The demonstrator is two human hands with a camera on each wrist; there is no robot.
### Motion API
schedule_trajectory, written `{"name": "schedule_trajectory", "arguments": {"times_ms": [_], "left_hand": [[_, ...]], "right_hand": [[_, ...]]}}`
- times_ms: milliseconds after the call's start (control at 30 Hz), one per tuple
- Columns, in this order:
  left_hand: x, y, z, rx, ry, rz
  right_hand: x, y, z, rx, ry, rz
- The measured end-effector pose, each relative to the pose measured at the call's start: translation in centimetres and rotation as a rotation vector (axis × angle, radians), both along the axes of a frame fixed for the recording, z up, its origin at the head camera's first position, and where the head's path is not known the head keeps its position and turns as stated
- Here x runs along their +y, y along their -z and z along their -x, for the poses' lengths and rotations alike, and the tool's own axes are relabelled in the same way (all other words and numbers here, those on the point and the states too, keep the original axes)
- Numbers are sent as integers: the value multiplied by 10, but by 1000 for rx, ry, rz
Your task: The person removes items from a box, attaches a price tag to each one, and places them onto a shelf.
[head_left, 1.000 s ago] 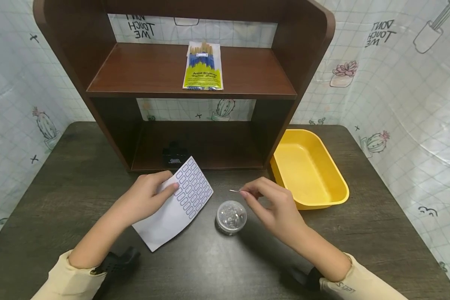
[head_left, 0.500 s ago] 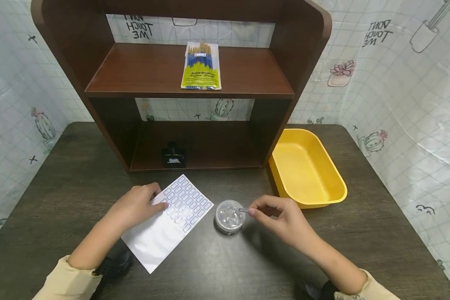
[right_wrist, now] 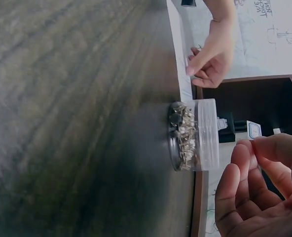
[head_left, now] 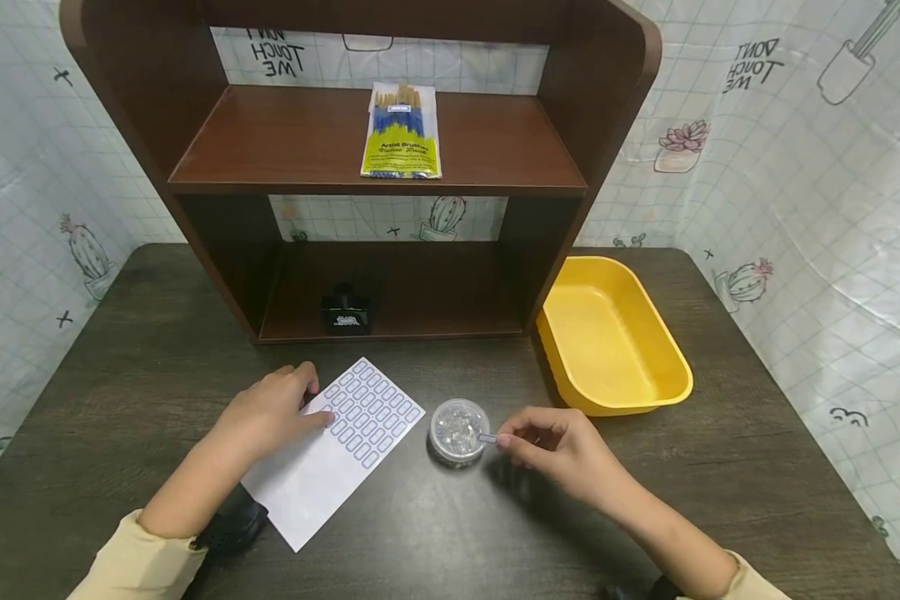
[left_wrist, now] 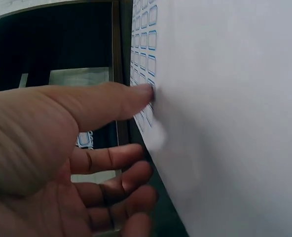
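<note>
A white sheet of blue-bordered label stickers lies on the table, its rows of labels at the far end. My left hand is at its left edge, thumb touching the sheet; in the left wrist view the other fingers hang loosely curled, apart from it. Between thumb and fingertips, my right hand pinches one small label sticker. That sticker is by the right rim of a round clear jar, which holds small shiny silvery pieces. Whether the sticker touches the jar, I cannot tell.
A dark brown shelf unit stands behind, with a pack of artist brushes on its upper board and a black binder clip on the lower one. Right of it sits a yellow tray.
My left hand has lowered the raised sheet to the table, and its grip has loosened to a thumb touch. My right hand has moved nearer the front with the sticker, beside the jar.
</note>
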State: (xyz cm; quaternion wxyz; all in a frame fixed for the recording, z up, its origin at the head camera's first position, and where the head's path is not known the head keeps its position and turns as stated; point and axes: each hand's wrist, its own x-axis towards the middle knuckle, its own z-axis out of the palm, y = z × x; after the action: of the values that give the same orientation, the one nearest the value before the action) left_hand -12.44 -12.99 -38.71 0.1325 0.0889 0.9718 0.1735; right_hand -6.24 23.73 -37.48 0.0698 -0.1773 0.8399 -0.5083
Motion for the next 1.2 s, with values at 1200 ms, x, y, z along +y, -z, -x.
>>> {"name": "schedule_trajectory", "arguments": {"times_ms": [1200], "left_hand": [[103, -6, -18, -61, 471, -366]], "right_hand": [[-14, 18, -3, -105, -130, -25]]}}
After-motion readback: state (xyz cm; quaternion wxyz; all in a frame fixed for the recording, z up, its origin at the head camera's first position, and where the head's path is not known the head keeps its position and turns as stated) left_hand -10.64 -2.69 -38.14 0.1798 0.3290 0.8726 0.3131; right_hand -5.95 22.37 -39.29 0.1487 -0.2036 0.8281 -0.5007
